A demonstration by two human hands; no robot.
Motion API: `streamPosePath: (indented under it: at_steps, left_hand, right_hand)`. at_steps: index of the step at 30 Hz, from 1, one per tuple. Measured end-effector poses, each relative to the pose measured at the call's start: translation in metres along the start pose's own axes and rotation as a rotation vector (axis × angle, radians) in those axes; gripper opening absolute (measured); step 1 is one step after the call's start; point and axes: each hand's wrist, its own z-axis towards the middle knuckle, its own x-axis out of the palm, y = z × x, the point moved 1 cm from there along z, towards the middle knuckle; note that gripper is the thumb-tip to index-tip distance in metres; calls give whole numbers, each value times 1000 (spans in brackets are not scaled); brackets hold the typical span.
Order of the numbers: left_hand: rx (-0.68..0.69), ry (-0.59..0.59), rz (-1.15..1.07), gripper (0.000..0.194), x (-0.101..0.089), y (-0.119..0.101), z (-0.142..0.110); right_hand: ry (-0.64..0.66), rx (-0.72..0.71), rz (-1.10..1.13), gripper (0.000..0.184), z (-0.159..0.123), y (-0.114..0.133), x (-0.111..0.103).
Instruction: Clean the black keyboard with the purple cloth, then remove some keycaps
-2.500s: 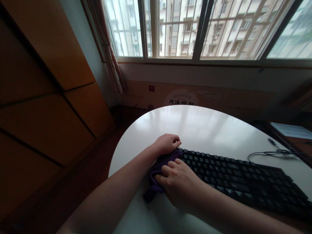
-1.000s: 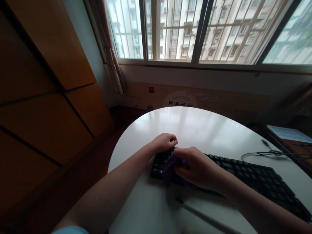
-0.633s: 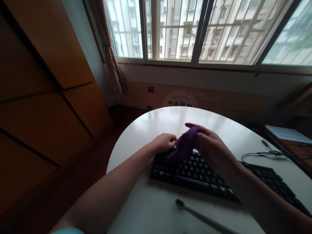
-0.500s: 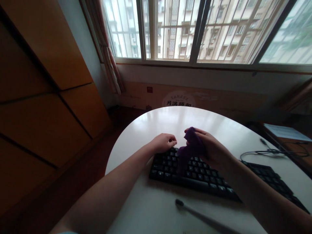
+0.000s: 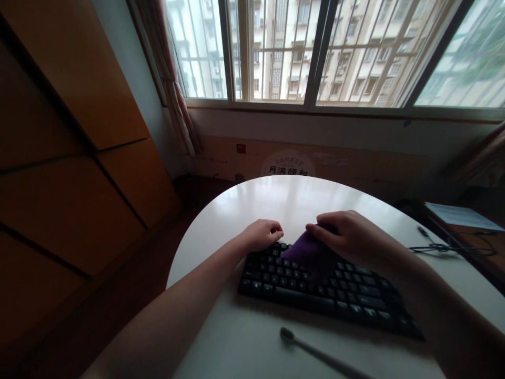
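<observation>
A black keyboard (image 5: 292, 295) lies at an angle on the white round table (image 5: 221, 221). By its far left corner rests my left hand (image 5: 263, 233), fingers curled with a small gap inside and nothing visible in them; whether it presses on the keyboard I cannot tell. My right hand (image 5: 347, 231) grips a purple cloth (image 5: 305, 251) over the middle of the keys, and the cloth's loose part hangs onto them. The right forearm covers the keyboard's right part. In front of the keyboard lies a toothbrush (image 5: 311, 350) with dark bristles, its handle running toward the lower right.
A black cable (image 5: 442, 247) coils on the right side of the table. Beyond it stands a brown surface with a pale sheet (image 5: 461, 216) on it. Wooden cabinets (image 5: 79, 200) rise on the left, and a barred window (image 5: 276, 52) lies ahead.
My right hand has moved right with the purple cloth and turned palm down, and the cloth has spread into a point toward the left. The left hand is nearly unmoved.
</observation>
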Motion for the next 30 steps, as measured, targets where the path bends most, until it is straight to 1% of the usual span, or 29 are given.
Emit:
streamPosePath:
  at_steps: [1,2,3,5,7,8,10,11,13,16,17,19,21,23,25,27,30]
  left_hand:
    - [2,-1,-6,22,0,1,0]
    - [3,-3,-10,22,1,1,0]
    - [4,-3,-13,22,1,2,0]
    - [4,-4,-15,23,1,3,0]
    - [5,-9,-16,23,1,3,0]
    - [6,-11,-18,23,1,2,0]
    - [8,-12,-22,24,1,2,0]
    - [10,-10,-23,24,1,2,0]
    - [22,-7,-25,23,1,3,1]
    - [10,6,-21,22,2,5,3]
    - [2,14,-15,22,2,5,4]
    - [1,14,0,24,3,5,4]
    - [27,0,6,24,2,4,3]
    - [35,-16,8,24,2,3,2]
    - [28,-9,15,23,1,2,0]
    - [24,-3,22,23,1,1,0]
    - [35,-5,29,23,1,1,0]
  right_hand:
    - [38,63,-14,41,3,-9,2]
    - [83,125,37,41,6,-18,4]
    - [127,183,155,40,9,-26,7]
    - [188,295,498,37,14,-37,15]
    - [182,369,796,38,16,-40,22]
    - [153,379,895,39,16,-38,27]
    - [88,331,967,39,16,-29,37]
    - [65,275,946,38,14,-22,42]
    - [85,120,779,32,8,-6,54]
    - [168,-137,380,12,-5,20,72]
    - [175,-212,254,8,-9,28,76]
    - [214,-352,88,4,-18,41,82]
    - [265,-469,0,6,-24,50,84]
    - [304,-540,-59,10,-27,54,82]
    - [335,-575,-115,10,-30,55,79]
    - [380,-586,-157,10,-33,54,75]
    - [430,-550,-181,11,-36,54,73]
